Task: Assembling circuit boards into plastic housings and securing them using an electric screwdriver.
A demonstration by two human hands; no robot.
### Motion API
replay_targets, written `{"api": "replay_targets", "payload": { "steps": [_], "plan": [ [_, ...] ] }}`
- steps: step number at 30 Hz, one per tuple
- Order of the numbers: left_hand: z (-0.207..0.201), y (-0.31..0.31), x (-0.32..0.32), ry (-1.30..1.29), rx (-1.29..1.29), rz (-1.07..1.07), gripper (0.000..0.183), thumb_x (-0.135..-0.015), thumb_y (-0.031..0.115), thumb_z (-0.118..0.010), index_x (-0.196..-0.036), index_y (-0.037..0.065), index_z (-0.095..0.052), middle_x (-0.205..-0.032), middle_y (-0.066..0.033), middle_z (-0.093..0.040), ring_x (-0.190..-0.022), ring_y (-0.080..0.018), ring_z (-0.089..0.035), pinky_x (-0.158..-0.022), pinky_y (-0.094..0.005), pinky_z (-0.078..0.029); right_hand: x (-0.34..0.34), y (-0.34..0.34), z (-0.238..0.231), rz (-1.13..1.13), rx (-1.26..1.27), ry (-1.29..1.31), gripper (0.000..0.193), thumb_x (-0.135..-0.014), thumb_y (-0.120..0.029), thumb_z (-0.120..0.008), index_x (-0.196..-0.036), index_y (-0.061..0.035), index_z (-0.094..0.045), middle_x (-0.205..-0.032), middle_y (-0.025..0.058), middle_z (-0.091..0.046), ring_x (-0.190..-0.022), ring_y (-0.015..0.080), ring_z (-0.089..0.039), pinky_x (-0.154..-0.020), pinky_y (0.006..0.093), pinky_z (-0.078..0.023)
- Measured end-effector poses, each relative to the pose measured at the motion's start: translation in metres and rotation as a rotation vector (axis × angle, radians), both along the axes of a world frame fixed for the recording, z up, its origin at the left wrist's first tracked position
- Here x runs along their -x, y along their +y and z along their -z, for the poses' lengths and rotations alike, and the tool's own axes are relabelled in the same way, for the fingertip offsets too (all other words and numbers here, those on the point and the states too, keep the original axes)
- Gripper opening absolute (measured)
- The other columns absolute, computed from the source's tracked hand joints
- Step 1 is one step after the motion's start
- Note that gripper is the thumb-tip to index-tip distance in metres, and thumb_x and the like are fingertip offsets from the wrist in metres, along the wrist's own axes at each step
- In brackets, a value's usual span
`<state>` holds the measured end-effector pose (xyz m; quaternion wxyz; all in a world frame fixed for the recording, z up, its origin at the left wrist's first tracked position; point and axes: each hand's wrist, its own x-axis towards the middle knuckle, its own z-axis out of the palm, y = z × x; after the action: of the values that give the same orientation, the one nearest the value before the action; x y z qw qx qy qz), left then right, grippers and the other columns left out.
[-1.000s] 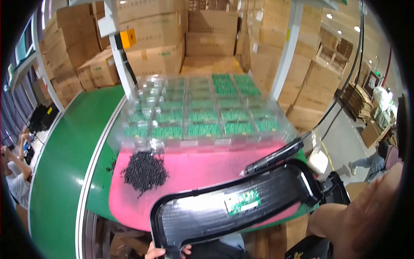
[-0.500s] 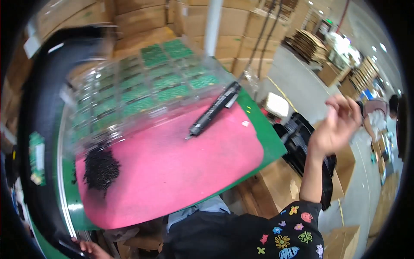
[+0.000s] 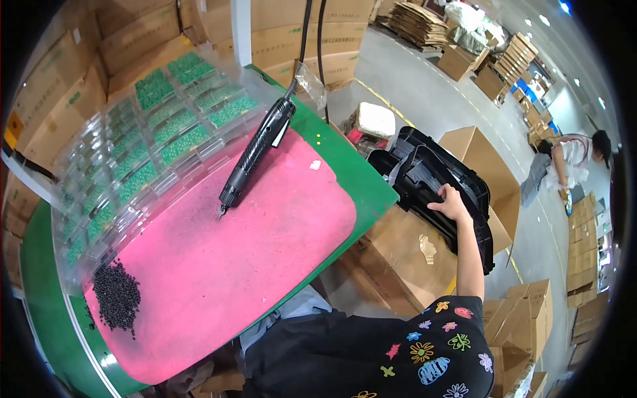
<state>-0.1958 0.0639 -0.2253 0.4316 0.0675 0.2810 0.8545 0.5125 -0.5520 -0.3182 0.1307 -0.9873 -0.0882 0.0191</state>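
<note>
My right hand [image 3: 451, 201] reaches out over several black moulded plastic housings [image 3: 434, 174] stacked on a cardboard box to the right of the table. Thumb and fingers are apart, with nothing held between them; whether the fingertips touch the nearest housing I cannot tell. My left hand is out of view. On the pink mat [image 3: 265, 245] lies a black electric screwdriver [image 3: 255, 156], its bit toward the mat's middle. A heap of small black screws [image 3: 117, 296] sits at the mat's left end. Clear plastic trays with green circuit boards [image 3: 176, 136] stand along the table's far side.
The green table edge [image 3: 378, 189] runs between the mat and the cardboard box [image 3: 408, 249]. Cables [image 3: 321, 60] hang beside a white post [image 3: 241, 33]. Cartons [image 3: 298, 46] are stacked behind. Far right, another person [image 3: 574, 162] bends over in the aisle.
The large black curved part at the left, with my left hand by its lower end, has left the view. My right hand has come down from its raised position to the black housings. The view has shifted rightward.
</note>
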Motion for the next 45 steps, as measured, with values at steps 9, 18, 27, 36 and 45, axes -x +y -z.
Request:
{"api": "replay_targets", "payload": {
  "steps": [9, 18, 27, 36, 45],
  "plan": [
    [0.017, 0.089, 0.049, 0.169, -0.270, 0.898, 0.061, -0.096, 0.008, -0.039, -0.151, 0.001, -0.012, -0.154, -0.0102, -0.027, -0.120, -0.0250, -0.047, -0.096, -0.0353, -0.043, 0.048, 0.042, -0.059, -0.136, -0.026, -0.565, 0.020, -0.088, -0.009, -0.058, -0.106, -0.0008, -0.053, -0.101, 0.0231, -0.054, -0.094, 0.0435, -0.055, -0.076, 0.0453, -0.046],
    [-0.100, -0.039, -0.266, 1.458, -0.614, 1.210, 0.038, -0.083, 0.017, -0.058, -0.115, -0.005, -0.060, -0.100, -0.0146, -0.068, -0.082, -0.0212, -0.065, -0.074, -0.0314, -0.051, 0.145, 0.217, -0.185, -0.913, 0.100, -0.497, 0.024, -0.070, 0.004, -0.061, -0.092, -0.0039, -0.054, -0.086, 0.0115, -0.054, -0.075, 0.0290, -0.059, -0.055, 0.0385, -0.049],
    [-0.056, -0.039, -0.350, 2.099, -1.137, 1.015, 0.056, -0.079, 0.033, -0.071, -0.123, 0.002, -0.056, -0.127, -0.0136, -0.052, -0.116, -0.0311, -0.049, -0.098, -0.0411, -0.041, 0.219, 0.363, -0.162, -1.802, 0.126, -0.154, 0.018, -0.088, -0.025, -0.058, -0.099, -0.0113, -0.054, -0.075, 0.0014, -0.047, -0.062, 0.0144, -0.058, -0.043, 0.0281, -0.046],
    [-0.031, 0.010, -0.342, 1.988, -1.196, 0.934, 0.018, -0.076, 0.018, -0.071, -0.079, 0.001, -0.065, -0.108, -0.0094, -0.055, -0.107, -0.0269, -0.050, -0.090, -0.0393, -0.040, 0.064, 0.613, -0.184, -1.138, -0.102, -0.585, 0.019, -0.084, -0.019, -0.062, -0.092, -0.0056, -0.052, -0.091, 0.0152, -0.060, -0.088, 0.0369, -0.060, -0.072, 0.0470, -0.049],
    [-0.031, 0.022, -0.329, 2.063, -1.191, 0.947, 0.023, -0.079, 0.024, -0.070, -0.085, 0.002, -0.067, -0.116, -0.0128, -0.053, -0.119, -0.0305, -0.045, -0.097, -0.0411, -0.039, -0.004, 0.725, -0.138, -1.065, 0.172, -0.604, 0.067, -0.081, -0.017, -0.069, -0.140, -0.0185, -0.037, -0.128, 0.0110, -0.054, -0.126, 0.0291, -0.043, -0.099, 0.0483, -0.039]
  ]
}}
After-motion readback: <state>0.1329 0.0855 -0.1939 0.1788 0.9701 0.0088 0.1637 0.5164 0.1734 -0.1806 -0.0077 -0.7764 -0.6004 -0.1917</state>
